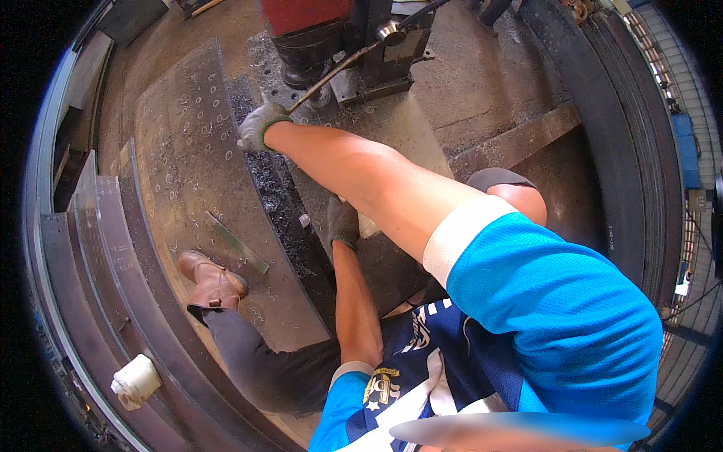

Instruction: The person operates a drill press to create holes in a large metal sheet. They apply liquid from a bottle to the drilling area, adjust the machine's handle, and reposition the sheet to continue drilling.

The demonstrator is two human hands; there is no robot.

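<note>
My right hand, in a grey knit glove with a green cuff, is closed round the end of a long thin metal lever. The lever runs up to a round hub on a drilling machine with a red and black body. Below my right forearm, my left hand, gloved in darker grey, is closed at the near edge of a pale metal plate. Its fingers are partly hidden. The plate passes under the machine, and my right arm covers its middle.
Metal shavings lie along a dark beam. Left of it is a large steel plate with chalked circles and a loose metal strip. My boot stands there. A white plastic container rests lower left; a person's legs show far off.
</note>
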